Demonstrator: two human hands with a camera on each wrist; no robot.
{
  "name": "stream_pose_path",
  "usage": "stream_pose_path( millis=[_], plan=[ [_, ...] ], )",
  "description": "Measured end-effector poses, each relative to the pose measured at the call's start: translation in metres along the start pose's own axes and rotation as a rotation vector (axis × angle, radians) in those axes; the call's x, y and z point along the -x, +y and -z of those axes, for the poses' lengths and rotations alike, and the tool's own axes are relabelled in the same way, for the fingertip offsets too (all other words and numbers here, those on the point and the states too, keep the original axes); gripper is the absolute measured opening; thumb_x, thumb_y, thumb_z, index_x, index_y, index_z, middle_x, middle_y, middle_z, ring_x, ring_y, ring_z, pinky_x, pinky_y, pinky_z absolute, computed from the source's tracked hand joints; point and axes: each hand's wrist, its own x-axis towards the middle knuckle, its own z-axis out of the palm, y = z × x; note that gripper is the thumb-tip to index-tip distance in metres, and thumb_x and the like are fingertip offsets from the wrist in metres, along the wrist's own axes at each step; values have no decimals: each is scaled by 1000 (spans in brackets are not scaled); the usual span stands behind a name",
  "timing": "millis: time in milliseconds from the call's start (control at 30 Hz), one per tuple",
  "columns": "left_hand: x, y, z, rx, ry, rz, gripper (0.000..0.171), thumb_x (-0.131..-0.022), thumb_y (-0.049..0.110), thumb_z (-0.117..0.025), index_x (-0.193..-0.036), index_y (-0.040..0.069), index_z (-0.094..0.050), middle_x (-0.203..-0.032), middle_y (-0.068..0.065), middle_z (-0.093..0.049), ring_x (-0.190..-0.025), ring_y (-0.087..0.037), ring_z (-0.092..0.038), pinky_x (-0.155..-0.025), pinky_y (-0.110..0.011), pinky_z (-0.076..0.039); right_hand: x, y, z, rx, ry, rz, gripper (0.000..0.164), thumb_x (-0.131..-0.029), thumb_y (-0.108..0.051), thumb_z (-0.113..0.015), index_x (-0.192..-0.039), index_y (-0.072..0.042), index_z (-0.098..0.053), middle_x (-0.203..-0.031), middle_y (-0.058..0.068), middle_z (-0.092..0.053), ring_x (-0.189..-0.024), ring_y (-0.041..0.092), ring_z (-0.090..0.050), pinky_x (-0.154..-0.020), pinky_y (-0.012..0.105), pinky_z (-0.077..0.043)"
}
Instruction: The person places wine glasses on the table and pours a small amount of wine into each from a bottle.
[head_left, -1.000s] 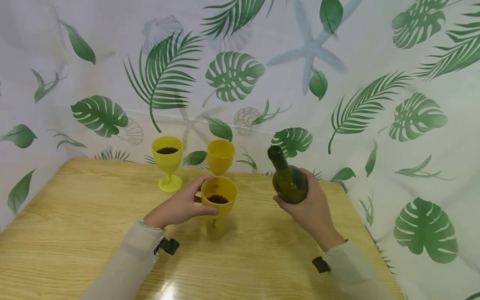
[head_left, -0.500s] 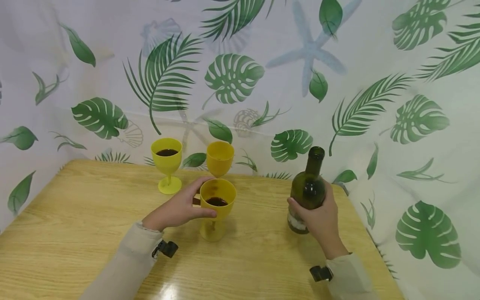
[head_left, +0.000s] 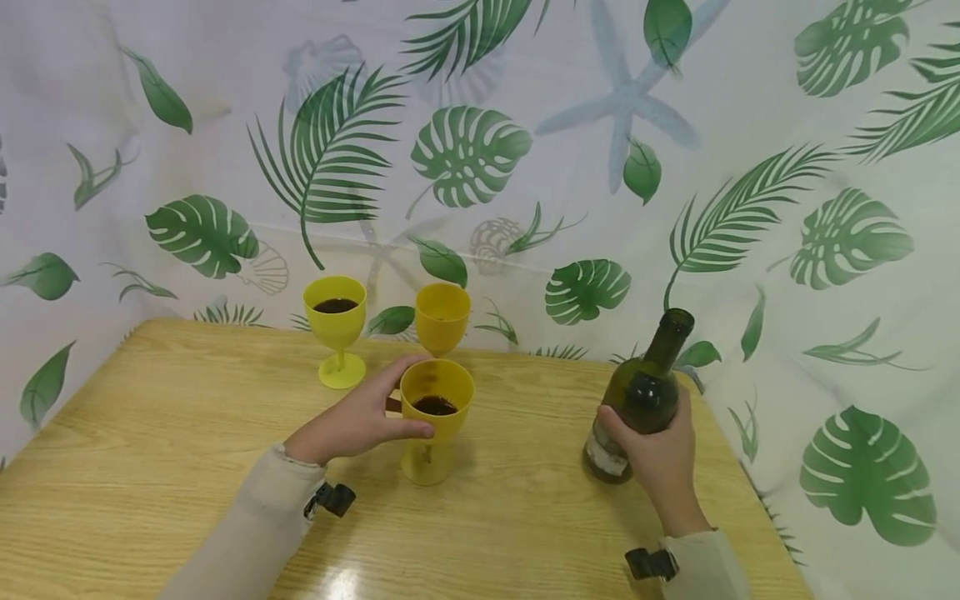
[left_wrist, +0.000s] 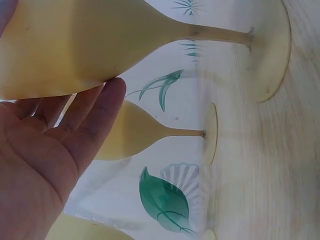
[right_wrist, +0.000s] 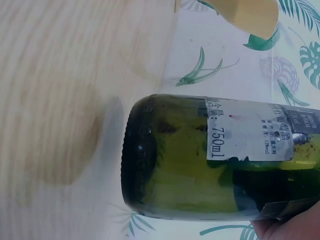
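In the head view my left hand (head_left: 360, 421) holds the bowl of a yellow plastic goblet (head_left: 437, 429), thumb in front and fingers behind. Dark liquid lies inside this goblet, and its foot stands on the table. The left wrist view shows my fingertips (left_wrist: 116, 87) against the underside of the bowl (left_wrist: 100, 42). Over at the right, my right hand (head_left: 663, 458) grips a green glass wine bottle (head_left: 643, 400) round its body. The bottle leans to the right with its mouth up, base close over the table. Its white label (right_wrist: 247, 130) reads 750ml in the right wrist view.
A second yellow goblet (head_left: 335, 329) with dark liquid stands at the back left. Behind the held one is a third goblet (head_left: 442, 318), no liquid visible in it. The wooden table (head_left: 517, 500) ends at a leaf-printed cloth backdrop (head_left: 480, 75).
My right hand has brought the bottle from a tilt towards the goblets to nearly upright, then further right and lower. The left hand and its goblet stay put.
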Motion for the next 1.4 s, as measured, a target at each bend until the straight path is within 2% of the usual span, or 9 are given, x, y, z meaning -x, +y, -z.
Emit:
stream_pose_path(
  millis=[167,267,433,600,833,1067,1233,1400],
  plan=[
    [0,3,-1,-12,-1,39,82,-90,35,-83,-156,26,-36,-147,3,-50,-130,-23,-52,-109,-52,-45,-2,11,6,-4,5,-37,95,-84,-21,-87,-159,-10,-30,-145,16,-49,-132,34,-48,-110,55,-38],
    [-1,5,-2,-14,-7,52,83,-90,36,-83,-157,26,-35,-148,3,-48,-131,-24,-51,-109,-53,-45,-2,18,8,-12,17,-52,94,-84,-21,-87,-159,-10,-31,-145,15,-49,-132,33,-48,-111,56,-37],
    [-1,5,-4,-4,-14,48,83,-90,36,-83,-157,26,-35,-148,2,-48,-131,-24,-50,-109,-52,-45,-1,22,12,-8,40,-77,88,-85,-25,-86,-155,-9,-34,-141,10,-52,-127,24,-50,-108,48,-40],
    [-1,5,-5,-9,-3,51,84,-90,35,-83,-158,26,-34,-149,2,-47,-133,-24,-49,-110,-53,-45,-2,26,14,-11,35,-102,91,-86,-29,-86,-157,-13,-31,-140,7,-52,-126,20,-49,-107,44,-41],
    [-1,4,-7,-13,-4,40,85,-91,34,-82,-159,23,-32,-151,-1,-47,-133,-26,-50,-109,-53,-45,-3,41,12,-65,39,-75,94,-86,-23,-85,-160,-17,-27,-141,4,-50,-124,14,-49,-106,36,-41],
    [-2,0,-12,-5,32,-15,81,-90,27,-83,-157,21,-37,-148,-3,-50,-129,-27,-53,-106,-53,-47,-4,43,9,-92,25,-78,98,-86,-24,-86,-161,-17,-23,-143,8,-48,-129,21,-48,-111,47,-38],
    [-3,-3,-20,40,71,-62,85,-89,23,-85,-158,21,-36,-151,-4,-48,-135,-29,-51,-104,-51,-50,-6,42,9,-102,14,-64,98,-86,-23,-85,-161,-15,-23,-144,11,-48,-131,27,-48,-112,50,-37],
    [1,-8,-28,97,77,-42,89,-87,20,-86,-158,19,-32,-154,-5,-44,-137,-32,-47,-104,-51,-50,-6,43,10,-104,-15,-46,99,-86,-22,-85,-162,-13,-21,-145,14,-46,-131,30,-47,-113,53,-37]
  ],
)
